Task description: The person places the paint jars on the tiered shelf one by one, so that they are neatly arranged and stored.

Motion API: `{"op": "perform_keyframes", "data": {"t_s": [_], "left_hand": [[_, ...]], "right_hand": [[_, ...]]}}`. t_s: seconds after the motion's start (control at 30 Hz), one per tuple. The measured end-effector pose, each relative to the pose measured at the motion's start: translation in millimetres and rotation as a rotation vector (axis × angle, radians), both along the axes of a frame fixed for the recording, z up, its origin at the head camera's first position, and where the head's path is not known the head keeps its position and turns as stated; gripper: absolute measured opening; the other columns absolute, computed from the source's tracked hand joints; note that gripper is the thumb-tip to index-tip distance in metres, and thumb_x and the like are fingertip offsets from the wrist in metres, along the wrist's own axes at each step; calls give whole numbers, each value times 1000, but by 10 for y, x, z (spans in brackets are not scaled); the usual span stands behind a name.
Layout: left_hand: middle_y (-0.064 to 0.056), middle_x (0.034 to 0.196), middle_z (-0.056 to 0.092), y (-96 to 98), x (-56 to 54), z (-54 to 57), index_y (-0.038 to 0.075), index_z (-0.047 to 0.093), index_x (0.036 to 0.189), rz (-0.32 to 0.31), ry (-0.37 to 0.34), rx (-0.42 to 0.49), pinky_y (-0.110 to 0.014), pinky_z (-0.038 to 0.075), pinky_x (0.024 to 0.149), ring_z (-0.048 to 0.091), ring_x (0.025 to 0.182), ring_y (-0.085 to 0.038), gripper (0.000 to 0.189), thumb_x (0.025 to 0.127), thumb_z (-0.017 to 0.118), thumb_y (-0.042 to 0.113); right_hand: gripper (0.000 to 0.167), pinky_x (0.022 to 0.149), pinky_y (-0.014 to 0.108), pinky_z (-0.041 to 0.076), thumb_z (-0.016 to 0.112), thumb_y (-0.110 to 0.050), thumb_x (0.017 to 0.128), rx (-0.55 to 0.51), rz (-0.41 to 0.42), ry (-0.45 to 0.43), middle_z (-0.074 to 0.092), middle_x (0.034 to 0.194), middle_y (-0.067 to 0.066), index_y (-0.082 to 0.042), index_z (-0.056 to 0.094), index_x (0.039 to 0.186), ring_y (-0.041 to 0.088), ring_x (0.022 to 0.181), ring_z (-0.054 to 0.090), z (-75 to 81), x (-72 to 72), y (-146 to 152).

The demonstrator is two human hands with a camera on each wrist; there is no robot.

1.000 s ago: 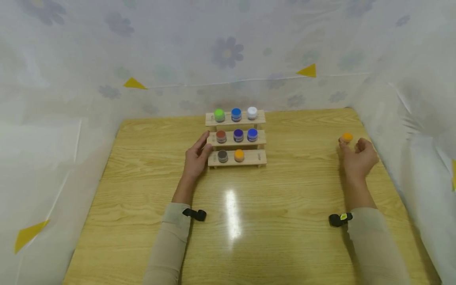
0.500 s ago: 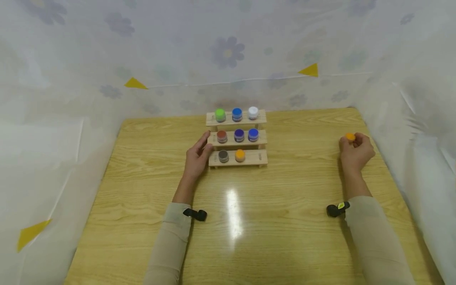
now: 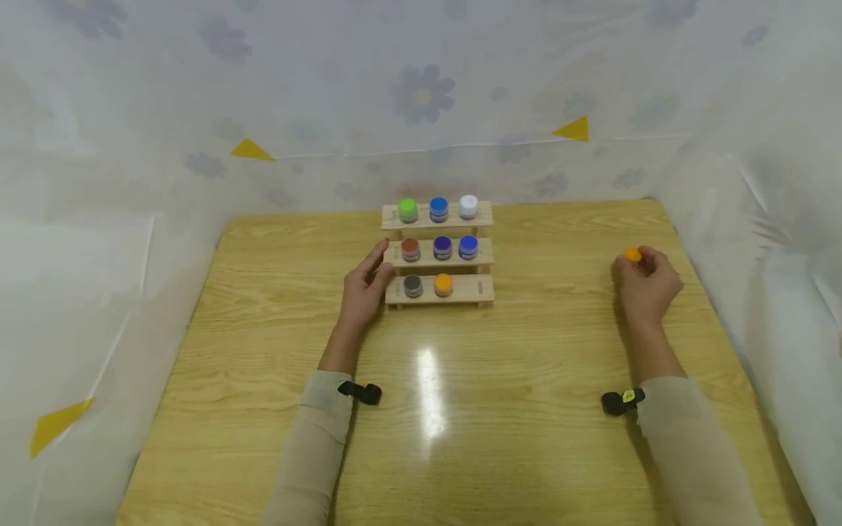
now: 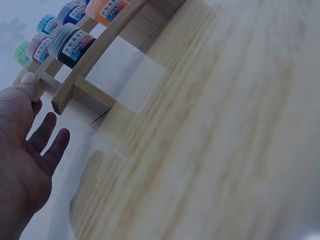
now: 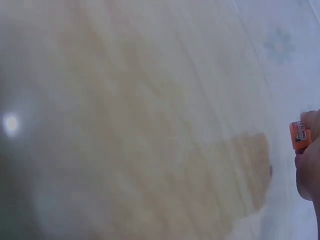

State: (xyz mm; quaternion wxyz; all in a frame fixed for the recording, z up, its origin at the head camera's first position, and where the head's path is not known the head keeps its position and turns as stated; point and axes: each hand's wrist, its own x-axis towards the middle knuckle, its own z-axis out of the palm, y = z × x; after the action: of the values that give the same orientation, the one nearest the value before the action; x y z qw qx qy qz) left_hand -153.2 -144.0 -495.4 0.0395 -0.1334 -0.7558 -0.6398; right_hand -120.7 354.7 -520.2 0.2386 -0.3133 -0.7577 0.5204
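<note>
My right hand [image 3: 647, 288] pinches a small orange paint jar [image 3: 632, 254] between thumb and fingers, above the right part of the table. In the right wrist view, the orange label side of that jar [image 5: 299, 135] faces the camera. My left hand [image 3: 360, 292] is at the left end of a three-tier wooden rack [image 3: 460, 290]; its thumb touches the middle shelf's end, the other fingers loosely extended. On the front shelf stand a dark paint jar [image 3: 412, 286] and an orange paint jar [image 3: 444, 285]. Brown, purple and blue jars stand on the middle shelf.
The top shelf bears a green jar [image 3: 408, 210], a blue jar [image 3: 438, 210] and a white jar [image 3: 468, 207]. Flowered sheeting [image 3: 329, 88] walls the wooden table [image 3: 526, 409] at the back and sides, with yellow triangles on it.
My right hand first had its fingertips at the orange jar's side, then closed round the jar; now hand and jar have shifted slightly left. My left hand stays at the rack.
</note>
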Motion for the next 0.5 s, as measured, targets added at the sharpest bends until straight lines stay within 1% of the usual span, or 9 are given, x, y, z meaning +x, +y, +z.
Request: {"op": "perform_keyframes", "data": {"t_s": [0.1, 0.2, 0.27, 0.37, 0.43, 0.5], "left_hand": [[-16, 162, 46, -1, 0, 0, 2, 50, 155, 9, -11, -7, -43, 45, 119, 45, 150, -31, 49, 108, 61, 5], [-18, 162, 45, 3, -4, 5, 1, 50, 155, 11, -10, -11, -45, 43, 121, 44, 151, -32, 48, 108, 60, 4], [-20, 162, 45, 6, -9, 8, 0, 50, 155, 12, -1, -12, -46, 43, 121, 44, 151, -33, 48, 108, 60, 3], [-20, 162, 45, 8, -9, 9, 0, 50, 155, 15, 5, -16, -47, 44, 120, 45, 150, -34, 48, 108, 60, 3], [-19, 162, 46, 11, -3, 11, 0, 50, 155, 17, 2, -16, -47, 44, 120, 46, 149, -34, 48, 108, 60, 3], [-17, 162, 46, 16, 6, 15, 0, 50, 155, 15, -3, -16, -48, 44, 120, 46, 149, -33, 49, 108, 60, 4]], "right_hand": [[50, 99, 18, 55, 81, -27, 95, 25, 61, -35, 70, 125, 6, -7, 69, 139, 11, 114, 65, 53, 53, -132], [50, 103, 21, 54, 81, -29, 96, 91, 131, -23, 71, 132, 11, -7, 69, 139, 14, 118, 66, 105, 99, -276], [50, 105, 23, 54, 81, -29, 97, 137, 202, 15, 70, 135, 13, -5, 68, 139, 15, 121, 67, 134, 129, -370], [47, 102, 21, 56, 80, -23, 97, 183, 337, 93, 71, 134, 15, -2, 68, 138, 15, 120, 67, 158, 169, -511], [44, 99, 16, 56, 81, -16, 96, 181, 433, 144, 71, 132, 17, 0, 69, 136, 12, 116, 68, 167, 191, -603], [41, 95, 13, 56, 80, -9, 95, 154, 525, 192, 72, 129, 21, 2, 70, 133, 11, 113, 68, 175, 209, -695]]}}
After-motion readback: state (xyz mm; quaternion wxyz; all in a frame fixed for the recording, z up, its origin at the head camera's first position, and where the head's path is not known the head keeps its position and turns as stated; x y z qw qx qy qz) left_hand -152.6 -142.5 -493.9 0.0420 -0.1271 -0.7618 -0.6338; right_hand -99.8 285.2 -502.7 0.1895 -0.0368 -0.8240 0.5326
